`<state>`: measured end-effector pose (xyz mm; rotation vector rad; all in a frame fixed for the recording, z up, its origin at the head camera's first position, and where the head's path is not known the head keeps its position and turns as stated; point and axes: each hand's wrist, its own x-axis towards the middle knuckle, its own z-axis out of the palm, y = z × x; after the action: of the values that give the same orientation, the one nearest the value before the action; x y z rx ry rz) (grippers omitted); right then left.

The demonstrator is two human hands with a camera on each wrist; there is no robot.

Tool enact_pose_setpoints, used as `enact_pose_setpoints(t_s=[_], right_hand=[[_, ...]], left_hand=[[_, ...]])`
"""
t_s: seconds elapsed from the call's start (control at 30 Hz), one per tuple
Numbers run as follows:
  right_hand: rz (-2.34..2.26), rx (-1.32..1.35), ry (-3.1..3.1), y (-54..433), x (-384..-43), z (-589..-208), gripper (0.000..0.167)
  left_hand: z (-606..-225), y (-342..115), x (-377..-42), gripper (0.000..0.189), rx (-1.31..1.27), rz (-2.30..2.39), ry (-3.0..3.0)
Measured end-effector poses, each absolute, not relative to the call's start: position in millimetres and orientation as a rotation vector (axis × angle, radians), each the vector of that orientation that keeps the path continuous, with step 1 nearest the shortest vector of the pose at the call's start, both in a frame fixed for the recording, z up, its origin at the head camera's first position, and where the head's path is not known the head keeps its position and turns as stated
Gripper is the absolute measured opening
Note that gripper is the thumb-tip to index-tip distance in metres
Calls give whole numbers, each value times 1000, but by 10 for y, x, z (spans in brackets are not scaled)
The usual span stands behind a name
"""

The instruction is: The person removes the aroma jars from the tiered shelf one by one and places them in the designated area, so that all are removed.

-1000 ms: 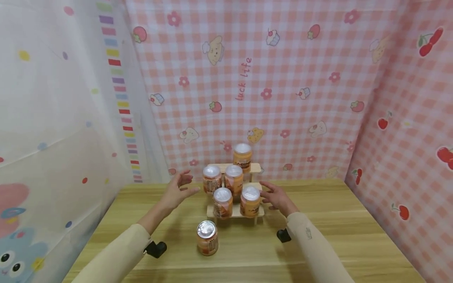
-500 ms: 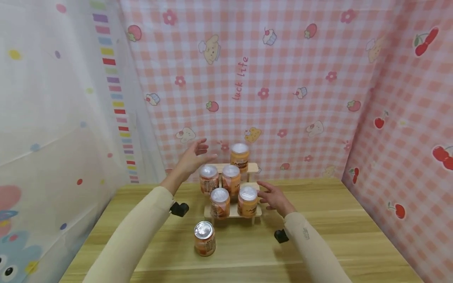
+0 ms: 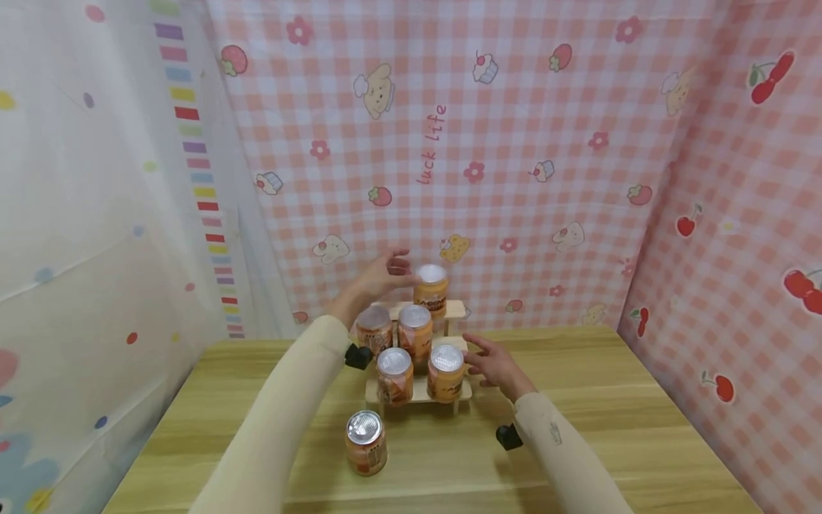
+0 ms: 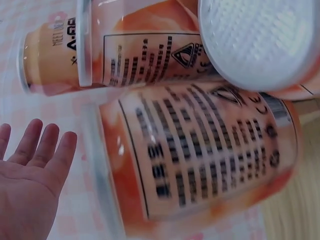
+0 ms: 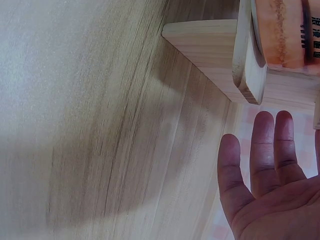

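Observation:
A stepped wooden rack (image 3: pixel 455 309) holds several orange cans with silvery lids. One can (image 3: pixel 431 298) stands alone on its top step. My left hand (image 3: pixel 384 275) reaches over the rack's left side, fingers loosely extended, thumb overlapping that top can's left edge. In the left wrist view, the left hand's fingers (image 4: pixel 59 157) are spread, holding nothing, beside a large near can (image 4: pixel 200 155). My right hand (image 3: pixel 499 365) is at the rack's right side, fingertips right by the lower right can (image 3: pixel 446 376). In the right wrist view its fingers (image 5: pixel 262 150) are straight, with nothing gripped.
Another orange can (image 3: pixel 367 451) stands on the wooden table (image 3: pixel 443 457) in front of the rack. Two cans occupy the middle step and two the bottom step. Checked pink cloth (image 3: pixel 514 128) hangs behind, and a white dotted sheet (image 3: pixel 96 250) at left.
My left hand has risen from the rack's left side and moved right, up to the top can. The right hand stays beside the rack. The cans keep their places.

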<state>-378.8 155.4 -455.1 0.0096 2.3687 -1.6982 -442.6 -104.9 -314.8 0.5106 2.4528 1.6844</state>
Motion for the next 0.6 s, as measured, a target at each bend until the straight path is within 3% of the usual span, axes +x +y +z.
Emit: enact_pose_setpoints(t_s=[0.6], right_hand=[[-1719, 57, 2382, 1544, -3794, -4582, 49]], left_hand=[[-3258, -778, -4517, 71, 499, 1611, 2458]])
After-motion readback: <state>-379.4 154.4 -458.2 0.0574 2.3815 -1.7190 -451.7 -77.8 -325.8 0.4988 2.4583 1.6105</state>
